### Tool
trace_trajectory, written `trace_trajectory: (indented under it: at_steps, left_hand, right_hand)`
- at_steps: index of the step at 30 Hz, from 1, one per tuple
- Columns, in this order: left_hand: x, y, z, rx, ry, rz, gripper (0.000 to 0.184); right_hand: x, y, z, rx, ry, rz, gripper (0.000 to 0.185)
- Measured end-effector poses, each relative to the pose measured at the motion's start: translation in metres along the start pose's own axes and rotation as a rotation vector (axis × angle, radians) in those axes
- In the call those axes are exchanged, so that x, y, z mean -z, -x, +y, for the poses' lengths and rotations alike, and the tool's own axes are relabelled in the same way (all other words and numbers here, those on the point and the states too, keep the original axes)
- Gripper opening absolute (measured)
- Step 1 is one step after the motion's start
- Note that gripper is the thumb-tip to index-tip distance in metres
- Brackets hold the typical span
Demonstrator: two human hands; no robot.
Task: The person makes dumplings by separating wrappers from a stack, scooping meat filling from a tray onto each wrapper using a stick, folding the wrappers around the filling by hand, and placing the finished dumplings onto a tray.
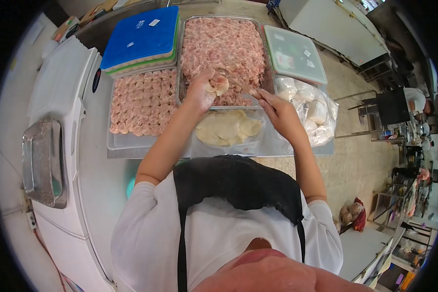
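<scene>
My left hand (pixel 201 91) holds a round dough wrapper (pixel 220 86) with some minced meat on it, above the near part of a metal tray (pixel 181 53) filled with pink minced meat (pixel 224 41). A thin, flat spatula (pixel 243 86) is gripped in my right hand (pixel 277 111), its tip reaching toward the wrapper. Just below my hands, a stack of pale dough wrappers (pixel 226 129) lies on clear plastic. To the left, rows of filled dumplings (pixel 143 102) with meat showing on top sit in a shallow plastic container (pixel 126 142).
Stacked boxes with a blue lid (pixel 141 36) stand at the back left. A box with a translucent lid (pixel 297 53) and a clear bag of white packs (pixel 306 109) are on the right. A white freezer (pixel 95 194) stands left, bearing a metal pan (pixel 45 163).
</scene>
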State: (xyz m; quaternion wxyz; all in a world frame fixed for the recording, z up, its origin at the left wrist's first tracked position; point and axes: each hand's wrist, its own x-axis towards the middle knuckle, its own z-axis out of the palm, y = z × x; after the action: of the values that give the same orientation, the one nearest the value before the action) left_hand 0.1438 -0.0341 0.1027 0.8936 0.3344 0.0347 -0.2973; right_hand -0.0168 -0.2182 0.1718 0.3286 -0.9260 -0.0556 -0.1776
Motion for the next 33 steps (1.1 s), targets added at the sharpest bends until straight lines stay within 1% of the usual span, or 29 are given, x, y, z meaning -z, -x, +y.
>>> trace_trajectory:
  at_steps: [2,3,5,8,11,14,15,17,18,20,21,24,27,30,31,33]
  left_hand:
    - [-0.013,0.008,0.000,0.044,0.063,0.032,0.030]
    - [-0.020,0.012,0.002,0.065,0.094,0.047,0.032]
    - [-0.022,0.009,0.004,0.020,0.125,0.012,0.037]
    - [-0.010,0.001,0.001,-0.049,0.096,-0.015,0.046]
    - [0.001,0.009,0.010,-0.101,0.120,0.016,0.057]
    - [0.002,0.005,0.012,-0.137,0.186,0.079,0.065]
    - [0.002,0.003,0.011,-0.143,0.203,0.100,0.067]
    - [-0.025,0.016,0.014,-0.104,0.268,0.101,0.067]
    - [-0.035,0.021,0.013,-0.080,0.299,0.099,0.067]
    - [-0.034,0.019,0.009,-0.084,0.308,0.171,0.065]
    - [-0.034,0.017,0.009,-0.092,0.313,0.208,0.065]
    - [-0.042,0.009,0.004,-0.205,0.367,0.125,0.065]
    - [-0.051,0.003,-0.005,-0.347,0.231,0.126,0.064]
    - [-0.041,0.001,-0.010,-0.207,0.422,-0.051,0.057]
    - [-0.051,0.010,-0.007,-0.230,0.189,-0.108,0.057]
    - [-0.070,0.032,-0.005,-0.261,-0.275,-0.213,0.061]
  right_hand:
    - [-0.004,-0.011,-0.001,-0.066,0.168,-0.071,0.029]
    - [-0.009,-0.015,0.003,-0.060,0.196,-0.041,0.028]
    - [-0.026,-0.020,0.022,-0.043,0.254,0.013,0.024]
    - [-0.044,-0.027,0.060,-0.028,0.290,-0.017,0.026]
    - [-0.032,-0.034,0.082,-0.231,0.501,-0.308,0.027]
    - [0.003,-0.035,0.024,-0.186,0.423,-0.272,0.027]
    - [-0.004,-0.031,0.024,-0.076,0.359,-0.227,0.027]
    - [-0.019,-0.024,0.031,0.137,0.229,-0.131,0.027]
    - [-0.013,-0.025,0.030,0.120,0.284,-0.186,0.027]
    - [0.014,-0.037,0.020,0.097,0.399,-0.301,0.027]
    - [0.034,-0.040,-0.001,0.016,0.537,-0.378,0.029]
    - [0.037,-0.034,-0.010,0.135,0.426,-0.246,0.026]
    - [0.023,-0.033,0.025,0.170,0.307,-0.254,0.028]
    - [0.052,-0.044,0.053,0.356,0.030,-0.169,0.025]
    - [0.056,-0.044,0.054,0.245,-0.153,-0.121,0.026]
    - [0.071,-0.044,0.058,-0.030,-0.291,-0.323,0.029]
